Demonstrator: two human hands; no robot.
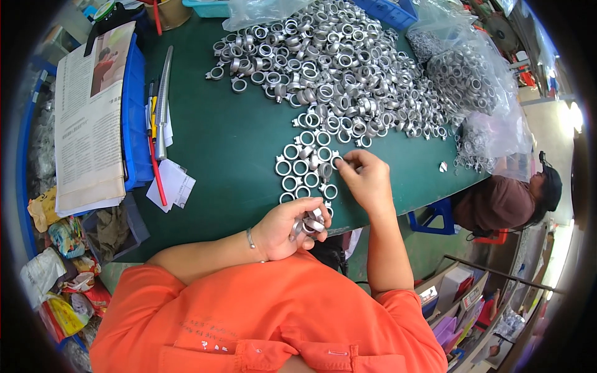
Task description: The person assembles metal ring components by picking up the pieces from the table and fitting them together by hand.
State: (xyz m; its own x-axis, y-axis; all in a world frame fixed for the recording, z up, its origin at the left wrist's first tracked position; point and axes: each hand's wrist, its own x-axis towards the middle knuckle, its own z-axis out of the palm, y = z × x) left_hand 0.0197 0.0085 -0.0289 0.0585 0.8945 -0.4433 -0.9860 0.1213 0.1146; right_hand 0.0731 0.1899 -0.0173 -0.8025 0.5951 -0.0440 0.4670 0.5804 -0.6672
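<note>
My left hand point(287, 229) is curled, palm up, around several silver metal rings point(314, 219) near the table's front edge. My right hand point(367, 177) reaches onto the green table, its thumb and index finger pinched on a single metal ring point(336, 160). Between and ahead of my hands lies a loose group of flat rings point(300, 168), each with a small tab on its rim. Behind them a large heap of the same rings point(336, 59) spreads over the table.
Clear plastic bags of rings point(466, 78) stand at the right of the green table point(211, 149). On the left are a blue tray point(134, 118) with a newspaper point(93, 124), a tapered metal rod point(163, 105), pens and paper slips point(173, 184). Another person point(504, 202) sits beyond the right edge.
</note>
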